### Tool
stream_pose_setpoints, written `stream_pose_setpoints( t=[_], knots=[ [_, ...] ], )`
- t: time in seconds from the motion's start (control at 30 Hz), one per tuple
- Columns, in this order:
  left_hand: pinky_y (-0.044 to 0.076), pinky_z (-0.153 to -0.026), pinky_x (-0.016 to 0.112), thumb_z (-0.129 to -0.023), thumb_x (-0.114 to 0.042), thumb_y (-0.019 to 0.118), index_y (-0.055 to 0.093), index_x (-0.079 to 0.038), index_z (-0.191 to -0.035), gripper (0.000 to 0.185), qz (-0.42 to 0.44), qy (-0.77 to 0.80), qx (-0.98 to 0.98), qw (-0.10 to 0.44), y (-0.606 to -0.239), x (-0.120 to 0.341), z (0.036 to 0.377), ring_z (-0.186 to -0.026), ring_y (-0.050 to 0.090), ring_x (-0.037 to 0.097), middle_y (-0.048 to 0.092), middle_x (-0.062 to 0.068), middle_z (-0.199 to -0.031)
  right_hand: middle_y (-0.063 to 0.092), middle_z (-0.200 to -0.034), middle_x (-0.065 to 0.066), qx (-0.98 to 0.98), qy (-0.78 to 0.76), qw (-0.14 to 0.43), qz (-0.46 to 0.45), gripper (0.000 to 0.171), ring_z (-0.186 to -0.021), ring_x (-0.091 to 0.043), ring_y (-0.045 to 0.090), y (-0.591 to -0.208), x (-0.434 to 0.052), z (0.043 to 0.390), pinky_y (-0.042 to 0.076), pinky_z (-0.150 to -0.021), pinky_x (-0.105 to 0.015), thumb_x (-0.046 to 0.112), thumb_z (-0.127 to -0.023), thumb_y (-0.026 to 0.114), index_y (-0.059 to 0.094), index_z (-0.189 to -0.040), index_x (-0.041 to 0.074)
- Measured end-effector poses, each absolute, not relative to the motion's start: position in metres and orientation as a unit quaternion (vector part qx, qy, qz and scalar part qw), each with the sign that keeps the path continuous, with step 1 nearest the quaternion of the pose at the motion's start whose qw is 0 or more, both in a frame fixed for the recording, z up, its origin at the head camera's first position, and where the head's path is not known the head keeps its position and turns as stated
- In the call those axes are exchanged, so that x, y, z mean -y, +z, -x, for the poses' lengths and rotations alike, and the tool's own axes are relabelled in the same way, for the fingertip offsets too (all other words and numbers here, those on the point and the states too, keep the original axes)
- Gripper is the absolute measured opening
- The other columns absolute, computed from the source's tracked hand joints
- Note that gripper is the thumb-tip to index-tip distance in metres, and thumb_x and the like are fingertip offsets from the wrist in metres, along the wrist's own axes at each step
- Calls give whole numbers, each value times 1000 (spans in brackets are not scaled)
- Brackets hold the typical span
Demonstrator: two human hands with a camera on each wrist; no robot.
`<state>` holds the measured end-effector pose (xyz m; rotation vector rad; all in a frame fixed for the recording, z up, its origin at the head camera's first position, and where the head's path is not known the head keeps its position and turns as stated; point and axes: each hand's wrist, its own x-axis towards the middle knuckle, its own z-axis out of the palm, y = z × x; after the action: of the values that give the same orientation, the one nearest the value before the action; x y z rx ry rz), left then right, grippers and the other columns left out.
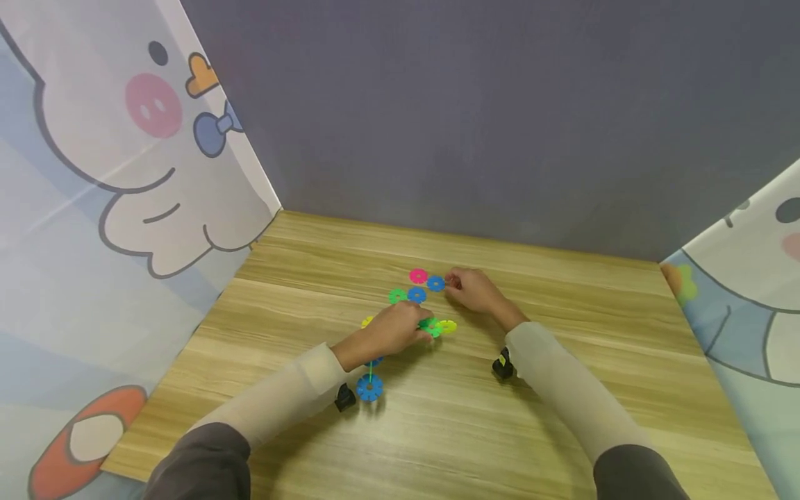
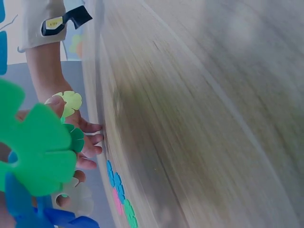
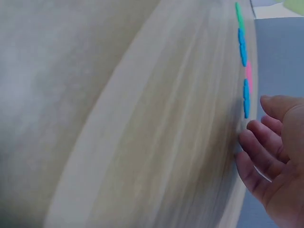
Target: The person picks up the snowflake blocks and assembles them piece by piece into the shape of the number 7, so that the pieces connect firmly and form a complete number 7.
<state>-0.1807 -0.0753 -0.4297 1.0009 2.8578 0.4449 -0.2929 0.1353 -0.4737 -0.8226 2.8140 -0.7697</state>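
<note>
My left hand point(image 1: 394, 328) holds a joined chain of notched plastic snowflake discs, raised over the table. At its fingertips are a green disc point(image 1: 431, 327) and a yellow disc point(image 1: 446, 326). A blue disc point(image 1: 370, 387) hangs at the chain's near end, and a large green disc point(image 2: 40, 147) fills the side of the left wrist view. My palm hides part of the chain. My right hand point(image 1: 473, 290) reaches low to the tabletop with loosely bent fingers and nothing between them. Just left of its fingertips lies a loose blue disc point(image 1: 436, 283).
Beside that disc lie a pink disc point(image 1: 418, 276), another blue disc point(image 1: 417, 295) and a green disc point(image 1: 397, 296), all flat on the wooden table point(image 1: 562, 410). A grey panel point(image 1: 475, 125) stands behind the table, with cartoon-printed walls point(image 1: 94, 222) at both sides.
</note>
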Motion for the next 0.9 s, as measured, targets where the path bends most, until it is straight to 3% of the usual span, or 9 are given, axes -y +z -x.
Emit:
stream_pose_setpoints(
  t=[0.13,0.33,0.53,0.77,0.9],
  knots=[
    [47,-64,13,-86,-33,70,68,-14,-97,22,-335,146,-930,40,-430,75,180,-75,57,5,65,-7,-83,72,-102,-8,-931,-254,55,255,34,-90,-20,68,-477,-133,295,56,-80,-37,25,-92,63,60,-121,7],
    [51,-69,14,-86,-34,70,69,-13,-105,28,-336,143,-930,44,-430,75,180,-83,62,7,69,-5,-90,69,-94,-5,-946,-212,40,243,42,-82,-18,63,-481,-126,297,54,-74,-37,32,-91,64,60,-127,10],
    [52,-69,15,-85,-34,70,69,-13,-105,29,-335,141,-931,43,-430,74,180,-83,64,8,70,-4,-90,69,-106,-10,-956,-161,23,246,44,-97,-25,64,-483,-119,296,54,-83,-45,36,-93,62,59,-131,14],
    [50,-66,13,-86,-33,70,69,-13,-104,27,-338,137,-930,42,-430,74,180,-80,61,6,68,-5,-87,64,-94,-6,-951,-188,44,242,41,-82,-19,56,-483,-121,298,50,-71,-36,32,-92,64,61,-129,16],
    [49,-64,10,-85,-33,71,70,-13,-102,26,-341,137,-929,41,-430,74,181,-76,61,4,68,-6,-85,62,-99,-7,-944,-207,61,251,38,-86,-19,55,-483,-124,298,50,-75,-36,29,-90,67,62,-125,12]
  ],
)
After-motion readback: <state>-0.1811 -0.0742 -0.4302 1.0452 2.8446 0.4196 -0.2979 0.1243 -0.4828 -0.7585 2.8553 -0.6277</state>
